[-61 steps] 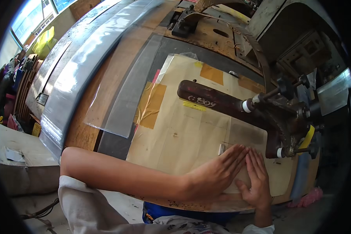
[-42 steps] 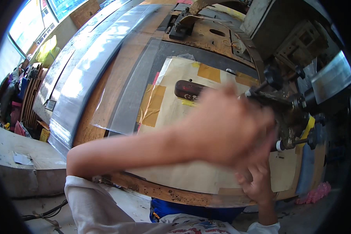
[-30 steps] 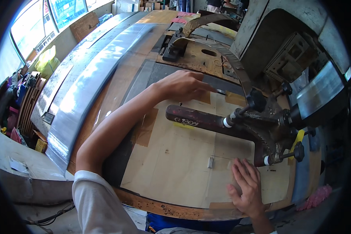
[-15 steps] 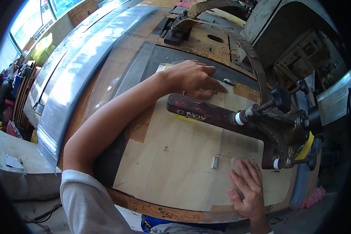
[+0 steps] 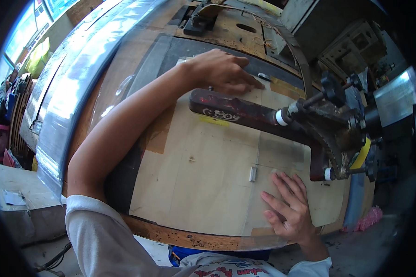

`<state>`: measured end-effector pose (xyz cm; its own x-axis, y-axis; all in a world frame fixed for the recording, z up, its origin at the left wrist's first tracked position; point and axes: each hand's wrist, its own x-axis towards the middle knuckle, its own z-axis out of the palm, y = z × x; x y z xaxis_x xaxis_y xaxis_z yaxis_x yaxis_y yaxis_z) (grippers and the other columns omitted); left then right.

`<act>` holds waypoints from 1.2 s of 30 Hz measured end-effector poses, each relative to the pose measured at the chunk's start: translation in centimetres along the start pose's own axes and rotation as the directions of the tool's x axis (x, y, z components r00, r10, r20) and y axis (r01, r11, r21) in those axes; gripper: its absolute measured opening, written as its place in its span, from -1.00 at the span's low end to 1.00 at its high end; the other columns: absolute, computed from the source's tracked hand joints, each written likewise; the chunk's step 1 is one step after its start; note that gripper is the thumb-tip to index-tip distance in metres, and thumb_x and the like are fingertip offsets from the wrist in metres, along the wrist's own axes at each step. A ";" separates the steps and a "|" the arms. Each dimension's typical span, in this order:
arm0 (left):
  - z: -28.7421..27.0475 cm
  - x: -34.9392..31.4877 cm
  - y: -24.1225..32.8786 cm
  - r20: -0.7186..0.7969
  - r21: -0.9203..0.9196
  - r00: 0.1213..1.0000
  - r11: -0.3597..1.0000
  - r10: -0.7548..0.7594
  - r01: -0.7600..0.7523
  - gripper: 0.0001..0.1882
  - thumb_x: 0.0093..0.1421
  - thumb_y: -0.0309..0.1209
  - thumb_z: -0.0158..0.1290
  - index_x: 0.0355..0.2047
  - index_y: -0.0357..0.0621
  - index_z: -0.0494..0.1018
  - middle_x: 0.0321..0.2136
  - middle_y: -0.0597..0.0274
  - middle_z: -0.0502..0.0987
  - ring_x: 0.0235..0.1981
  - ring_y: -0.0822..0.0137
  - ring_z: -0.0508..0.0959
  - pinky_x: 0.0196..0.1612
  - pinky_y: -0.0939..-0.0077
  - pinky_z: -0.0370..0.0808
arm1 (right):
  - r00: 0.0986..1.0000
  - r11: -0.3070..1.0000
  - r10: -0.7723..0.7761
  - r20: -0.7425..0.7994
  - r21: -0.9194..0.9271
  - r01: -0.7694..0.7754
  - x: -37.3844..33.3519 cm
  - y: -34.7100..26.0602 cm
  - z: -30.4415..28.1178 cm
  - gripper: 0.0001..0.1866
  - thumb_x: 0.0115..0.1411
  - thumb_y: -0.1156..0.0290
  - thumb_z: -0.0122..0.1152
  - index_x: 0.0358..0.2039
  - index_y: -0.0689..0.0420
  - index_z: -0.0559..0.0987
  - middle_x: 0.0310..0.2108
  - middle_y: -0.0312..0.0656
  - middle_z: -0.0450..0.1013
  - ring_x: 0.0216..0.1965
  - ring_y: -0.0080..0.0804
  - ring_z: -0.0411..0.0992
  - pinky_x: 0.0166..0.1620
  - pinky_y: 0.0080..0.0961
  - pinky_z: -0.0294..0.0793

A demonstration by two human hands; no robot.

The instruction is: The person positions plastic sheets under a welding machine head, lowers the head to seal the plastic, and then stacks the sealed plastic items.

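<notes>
A pale, thin board (image 5: 185,189) lies on the worktable, with a clear plastic sheet (image 5: 254,203) over part of it. My left hand (image 5: 224,71) reaches across to the board's far side, behind the dark red machine arm (image 5: 235,113). Its index finger stretches to the right, near a small metallic piece (image 5: 264,76); nothing shows in its grasp. My right hand (image 5: 291,210) rests with fingers spread on the sheet at the near right. Left of those fingertips sits a small whitish block (image 5: 253,174). The machine arm overhangs the board between my two hands.
Black knobs (image 5: 333,90) and the machine's bracket (image 5: 339,136) stand at the right. Brown tape (image 5: 157,140) marks the board's left edge. Clear plastic sheeting (image 5: 85,101) covers the left side. A pink bundle (image 5: 369,219) lies at the lower right.
The whole view has shifted, so the table sits higher in the picture. My right hand's fingers are spread a little wider and nearer the whitish block. My left hand keeps its place.
</notes>
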<state>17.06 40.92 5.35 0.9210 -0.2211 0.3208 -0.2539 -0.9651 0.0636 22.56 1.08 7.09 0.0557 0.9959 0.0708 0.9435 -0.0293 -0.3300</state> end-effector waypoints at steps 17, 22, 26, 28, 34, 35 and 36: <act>0.7 0.4 -0.1 -0.032 0.060 0.999 0.998 0.011 -0.009 -0.60 0.46 0.02 -0.12 0.19 0.46 0.56 -0.51 0.23 0.38 -0.54 0.28 0.49 -0.43 0.28 0.49 | 0.955 0.990 -0.121 0.272 -0.040 0.137 1.5 -0.3 -0.6 -0.15 0.26 -0.35 0.08 0.42 -0.12 0.35 0.50 0.10 0.01 0.54 0.05 -0.15 0.42 0.50 -0.30; 0.1 0.5 0.3 0.051 0.028 0.998 0.999 -0.036 0.035 -0.58 0.50 -0.02 -0.18 0.23 0.39 0.54 -0.41 0.13 0.34 -0.48 0.14 0.47 -0.32 0.18 0.44 | 0.958 0.990 -0.116 0.263 -0.043 0.132 1.7 -0.2 -0.6 -0.16 0.25 -0.36 0.08 0.41 -0.13 0.36 0.50 0.07 0.03 0.54 0.03 -0.14 0.42 0.50 -0.30; 0.2 0.7 0.3 0.001 0.045 1.000 0.999 -0.026 0.026 -0.59 0.50 0.03 -0.16 0.21 0.43 0.55 -0.47 0.20 0.35 -0.52 0.23 0.47 -0.39 0.24 0.46 | 0.958 0.992 -0.107 0.266 -0.031 0.120 1.5 -0.2 -0.6 -0.19 0.27 -0.36 0.06 0.40 -0.16 0.38 0.50 0.06 0.05 0.54 0.01 -0.12 0.41 0.51 -0.31; 0.2 0.5 0.4 -0.030 0.071 1.000 0.997 0.003 -0.001 -0.60 0.49 0.06 -0.14 0.18 0.47 0.57 -0.53 0.24 0.39 -0.53 0.28 0.52 -0.44 0.27 0.50 | 0.960 0.992 -0.118 0.255 -0.016 0.127 1.5 -0.1 -0.3 -0.20 0.27 -0.36 0.06 0.39 -0.17 0.40 0.49 0.06 0.06 0.53 0.00 -0.10 0.41 0.52 -0.30; -0.1 0.5 0.8 0.029 0.002 0.999 0.999 -0.046 0.046 -0.58 0.53 0.01 -0.20 0.20 0.40 0.56 -0.48 0.22 0.27 -0.53 0.25 0.40 -0.36 0.24 0.45 | 0.963 0.992 -0.111 0.245 -0.027 0.121 1.3 -0.3 -0.3 -0.23 0.27 -0.35 0.07 0.37 -0.21 0.42 0.48 0.07 0.09 0.52 0.00 -0.06 0.40 0.53 -0.28; -0.2 0.5 0.9 0.025 0.007 0.999 0.999 -0.047 0.046 -0.58 0.53 0.01 -0.20 0.20 0.40 0.56 -0.48 0.22 0.27 -0.53 0.25 0.40 -0.36 0.24 0.45 | 0.963 0.993 -0.102 0.249 -0.030 0.113 1.2 -0.5 -0.4 -0.23 0.27 -0.35 0.07 0.37 -0.21 0.42 0.48 0.07 0.09 0.52 0.01 -0.06 0.40 0.54 -0.28; -0.2 0.5 0.9 0.016 -0.005 0.999 0.999 -0.044 0.044 -0.60 0.52 0.00 -0.17 0.19 0.40 0.57 -0.49 0.22 0.27 -0.52 0.25 0.41 -0.36 0.24 0.45 | 0.964 0.993 -0.104 0.245 -0.036 0.116 1.2 -0.4 -0.4 -0.23 0.27 -0.35 0.07 0.37 -0.21 0.42 0.48 0.07 0.09 0.52 0.01 -0.06 0.40 0.54 -0.28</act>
<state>17.25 40.02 5.70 0.9358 -0.1806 0.3026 -0.2145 -0.9732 0.0825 22.33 2.27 7.65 -0.1243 0.9839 -0.1282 0.9547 0.0834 -0.2856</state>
